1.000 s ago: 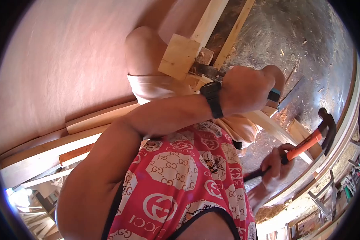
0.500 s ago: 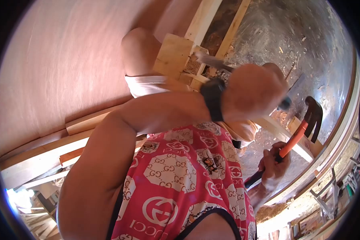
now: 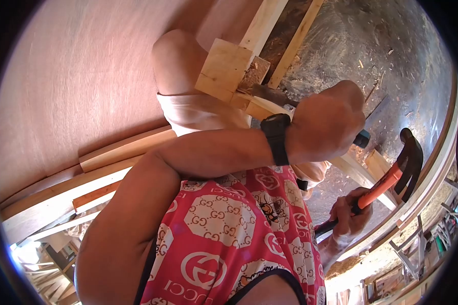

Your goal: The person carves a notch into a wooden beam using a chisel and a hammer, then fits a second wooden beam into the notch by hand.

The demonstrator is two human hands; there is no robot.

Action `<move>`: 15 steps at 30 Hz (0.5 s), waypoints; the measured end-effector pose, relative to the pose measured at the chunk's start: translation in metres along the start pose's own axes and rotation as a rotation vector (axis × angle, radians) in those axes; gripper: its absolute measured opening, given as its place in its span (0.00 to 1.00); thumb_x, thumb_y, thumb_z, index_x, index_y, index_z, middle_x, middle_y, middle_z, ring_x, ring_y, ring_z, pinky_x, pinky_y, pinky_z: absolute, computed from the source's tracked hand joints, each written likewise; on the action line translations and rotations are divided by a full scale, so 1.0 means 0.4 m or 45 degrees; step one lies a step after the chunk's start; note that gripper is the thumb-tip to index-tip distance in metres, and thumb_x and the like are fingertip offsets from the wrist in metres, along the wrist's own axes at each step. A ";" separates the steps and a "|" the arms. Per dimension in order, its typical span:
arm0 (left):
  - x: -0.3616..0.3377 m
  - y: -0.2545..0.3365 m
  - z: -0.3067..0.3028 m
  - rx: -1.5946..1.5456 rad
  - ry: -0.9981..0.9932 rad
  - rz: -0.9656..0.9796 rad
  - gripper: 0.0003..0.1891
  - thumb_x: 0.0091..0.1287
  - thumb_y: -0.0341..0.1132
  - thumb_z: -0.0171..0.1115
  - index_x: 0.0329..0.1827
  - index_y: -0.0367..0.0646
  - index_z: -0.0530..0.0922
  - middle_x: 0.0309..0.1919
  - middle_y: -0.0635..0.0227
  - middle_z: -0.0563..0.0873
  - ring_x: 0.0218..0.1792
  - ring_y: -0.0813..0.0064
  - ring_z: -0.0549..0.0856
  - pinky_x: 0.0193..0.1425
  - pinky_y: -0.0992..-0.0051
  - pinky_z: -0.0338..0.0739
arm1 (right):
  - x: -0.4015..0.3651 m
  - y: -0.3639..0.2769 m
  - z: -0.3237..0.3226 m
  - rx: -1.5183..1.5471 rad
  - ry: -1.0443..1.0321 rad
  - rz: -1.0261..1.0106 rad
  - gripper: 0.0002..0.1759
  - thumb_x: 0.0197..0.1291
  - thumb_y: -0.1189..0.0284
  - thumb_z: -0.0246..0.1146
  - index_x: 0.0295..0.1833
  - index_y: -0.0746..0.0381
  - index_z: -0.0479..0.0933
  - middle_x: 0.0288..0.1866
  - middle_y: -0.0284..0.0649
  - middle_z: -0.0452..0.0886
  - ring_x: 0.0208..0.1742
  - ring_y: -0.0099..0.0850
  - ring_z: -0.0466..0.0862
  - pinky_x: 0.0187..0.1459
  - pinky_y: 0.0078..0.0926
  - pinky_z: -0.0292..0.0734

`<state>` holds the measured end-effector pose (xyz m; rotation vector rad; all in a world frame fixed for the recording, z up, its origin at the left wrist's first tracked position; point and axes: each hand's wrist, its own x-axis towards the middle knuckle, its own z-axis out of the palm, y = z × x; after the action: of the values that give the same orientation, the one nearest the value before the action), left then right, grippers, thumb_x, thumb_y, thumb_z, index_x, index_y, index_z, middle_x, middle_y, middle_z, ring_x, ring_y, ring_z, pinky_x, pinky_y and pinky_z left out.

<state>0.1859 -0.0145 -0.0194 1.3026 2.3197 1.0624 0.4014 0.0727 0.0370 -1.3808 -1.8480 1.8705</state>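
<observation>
My left hand (image 3: pixel 325 124), with a black watch (image 3: pixel 276 134) at its wrist, is closed around a chisel. The chisel's dark blade (image 3: pixel 270 94) points left toward a notched piece of wood (image 3: pixel 254 75), and its dark, teal-marked handle end (image 3: pixel 362 138) sticks out on the right. Wood chips lie in the notch. A pale square-faced wood block (image 3: pixel 224 69) stands beside it, close to my bent knee. Lower right, my right hand (image 3: pixel 352 211) grips a claw hammer (image 3: pixel 384 184) by its orange and black handle, head raised toward the upper right.
Long wooden strips (image 3: pixel 296 43) run up from the notched piece. Shavings are scattered over the dark grey floor (image 3: pixel 336 56). A large reddish plywood panel (image 3: pixel 81 76) rises at left, with timber boards (image 3: pixel 127 147) along its lower edge. More wood and tools lie at far right.
The chisel blade has shifted slightly down and right and shows darker; my left hand is less blurred. The hammer has moved a little right and down, still in my right hand.
</observation>
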 end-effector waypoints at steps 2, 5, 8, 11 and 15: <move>-0.005 0.000 0.009 -0.012 0.004 0.005 0.05 0.53 0.34 0.71 0.31 0.47 0.84 0.24 0.64 0.85 0.24 0.60 0.87 0.27 0.62 0.81 | 0.000 -0.001 -0.002 -0.001 0.006 0.003 0.17 0.53 0.86 0.65 0.48 0.66 0.71 0.22 0.35 0.72 0.16 0.20 0.70 0.19 0.17 0.65; -0.005 -0.005 0.023 -0.046 0.051 0.025 0.04 0.54 0.33 0.70 0.32 0.47 0.85 0.23 0.64 0.85 0.23 0.60 0.87 0.26 0.62 0.80 | -0.004 -0.004 -0.003 0.026 0.030 -0.022 0.18 0.52 0.86 0.65 0.49 0.66 0.70 0.21 0.35 0.72 0.16 0.20 0.70 0.19 0.16 0.66; -0.005 -0.006 0.022 -0.025 0.067 0.009 0.03 0.55 0.33 0.69 0.32 0.47 0.85 0.22 0.64 0.85 0.22 0.61 0.87 0.26 0.61 0.80 | -0.008 -0.016 -0.010 0.060 0.084 -0.081 0.18 0.52 0.86 0.64 0.49 0.66 0.70 0.22 0.35 0.72 0.15 0.21 0.70 0.19 0.17 0.66; -0.003 -0.007 0.025 0.000 -0.068 0.008 0.03 0.56 0.33 0.68 0.32 0.47 0.85 0.22 0.64 0.85 0.23 0.61 0.87 0.26 0.62 0.81 | -0.008 -0.019 -0.011 0.092 0.151 -0.156 0.18 0.51 0.87 0.61 0.49 0.66 0.70 0.23 0.35 0.71 0.15 0.21 0.70 0.19 0.18 0.67; -0.012 -0.004 0.009 -0.019 -0.119 0.039 0.03 0.57 0.34 0.68 0.28 0.47 0.86 0.20 0.61 0.85 0.23 0.61 0.88 0.25 0.61 0.80 | -0.018 0.007 -0.006 0.187 0.130 -0.167 0.17 0.52 0.89 0.59 0.47 0.65 0.69 0.25 0.36 0.71 0.15 0.22 0.71 0.17 0.19 0.68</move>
<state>0.1893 -0.0172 -0.0237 1.3565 2.2265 1.0043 0.4084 0.0688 0.0385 -1.2509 -1.6738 1.7969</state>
